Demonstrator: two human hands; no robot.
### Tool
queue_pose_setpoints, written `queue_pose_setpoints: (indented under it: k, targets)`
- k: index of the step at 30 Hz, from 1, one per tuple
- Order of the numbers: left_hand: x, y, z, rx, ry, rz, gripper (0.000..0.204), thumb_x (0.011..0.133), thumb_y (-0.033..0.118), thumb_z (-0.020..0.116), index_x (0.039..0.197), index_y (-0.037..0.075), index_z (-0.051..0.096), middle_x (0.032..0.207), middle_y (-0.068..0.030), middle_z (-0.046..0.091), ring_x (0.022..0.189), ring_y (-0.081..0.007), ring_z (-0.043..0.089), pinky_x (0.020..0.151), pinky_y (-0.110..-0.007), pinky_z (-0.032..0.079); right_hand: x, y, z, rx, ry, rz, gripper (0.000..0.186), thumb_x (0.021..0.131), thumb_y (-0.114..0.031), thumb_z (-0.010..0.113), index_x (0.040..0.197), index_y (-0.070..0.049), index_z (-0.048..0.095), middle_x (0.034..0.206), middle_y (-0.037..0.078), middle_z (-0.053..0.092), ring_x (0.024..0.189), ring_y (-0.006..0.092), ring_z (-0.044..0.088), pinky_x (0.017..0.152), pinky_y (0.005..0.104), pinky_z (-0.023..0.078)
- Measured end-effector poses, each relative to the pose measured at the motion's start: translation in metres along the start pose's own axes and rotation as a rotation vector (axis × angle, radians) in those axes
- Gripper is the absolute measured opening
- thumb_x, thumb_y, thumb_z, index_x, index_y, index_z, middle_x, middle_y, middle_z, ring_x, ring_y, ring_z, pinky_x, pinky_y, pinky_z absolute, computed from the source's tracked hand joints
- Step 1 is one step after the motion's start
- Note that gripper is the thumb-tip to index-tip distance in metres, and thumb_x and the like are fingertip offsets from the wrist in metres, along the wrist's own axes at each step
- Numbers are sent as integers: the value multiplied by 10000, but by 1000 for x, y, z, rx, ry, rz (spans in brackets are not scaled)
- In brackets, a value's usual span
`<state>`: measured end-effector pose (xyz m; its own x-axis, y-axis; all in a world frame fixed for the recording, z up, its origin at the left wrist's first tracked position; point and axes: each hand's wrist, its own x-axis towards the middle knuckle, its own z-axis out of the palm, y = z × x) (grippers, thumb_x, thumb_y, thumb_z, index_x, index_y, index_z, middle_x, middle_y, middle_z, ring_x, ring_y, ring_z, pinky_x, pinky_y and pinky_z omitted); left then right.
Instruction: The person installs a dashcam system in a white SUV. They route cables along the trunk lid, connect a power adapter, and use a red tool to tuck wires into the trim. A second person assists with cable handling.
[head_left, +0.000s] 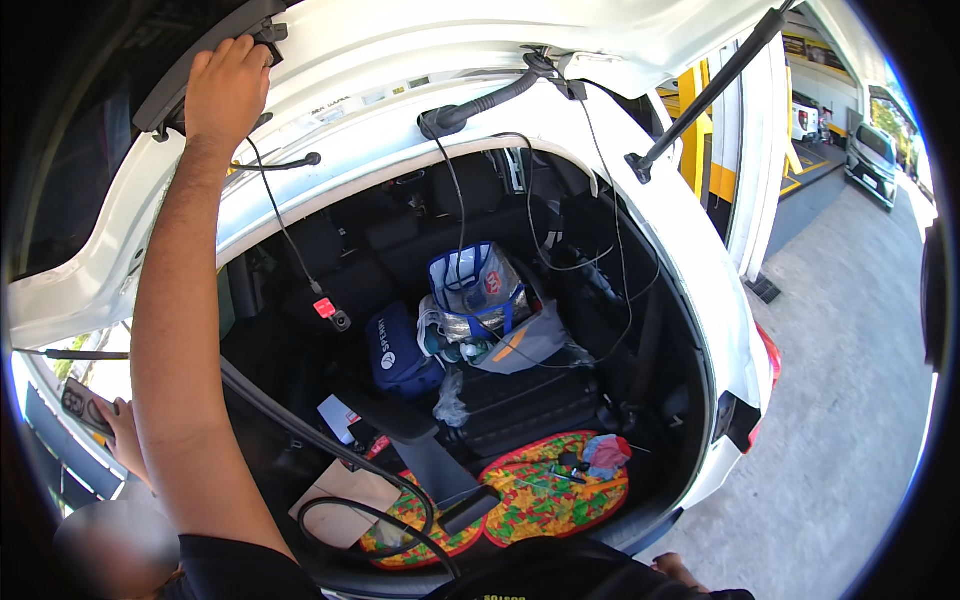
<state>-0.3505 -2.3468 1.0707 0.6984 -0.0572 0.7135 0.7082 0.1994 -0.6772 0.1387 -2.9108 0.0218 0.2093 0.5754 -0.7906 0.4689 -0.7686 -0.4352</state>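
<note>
Up far left, left hand (228,92) curled shut on dark trim strip (205,55) of raised tailgate (420,60). Right hand (680,572) barely visible low, grip unclear. Better: hold strip firm, avoid dangling cables (455,200) above cluttered boot.

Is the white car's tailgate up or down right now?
Up: the white car's tailgate is raised overhead, the left hand grips its dark trim, and the loaded boot lies open below.
</note>
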Motion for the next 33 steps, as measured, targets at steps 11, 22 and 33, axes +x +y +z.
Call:
queue_pose_setpoints:
  k: [11, 22, 33]
  targets:
    - [-8, 8, -10, 43, -1, 41, 142, 963, 208, 731, 1065, 115, 763, 1056, -2, 683, 1070, -164, 643, 949, -362, 456, -5, 6, 0, -592, 88, -262, 707, 890, -758, 626, 1337, -224, 746, 1322, 64, 752, 1248, 317, 695, 1047, 426, 554]
    - [-34, 37, -33, -154, -181, -3, 127, 925, 191, 748, 1026, 115, 749, 1035, -20, 683, 1059, -164, 652, 948, -363, 458, 4, 1, -14, -553, 94, -321, 790, 870, -822, 569, 1346, -216, 740, 1321, 65, 753, 1240, 325, 698, 1055, 406, 548]
    - [10, 155, -61, -861, -612, -332, 278, 950, 359, 767, 1041, 99, 798, 972, -111, 798, 964, -305, 760, 902, -439, 576, 9, -5, -27, -706, 105, -346, 578, 984, -639, 563, 1365, -237, 726, 1304, 53, 758, 1248, 288, 694, 1051, 377, 547]
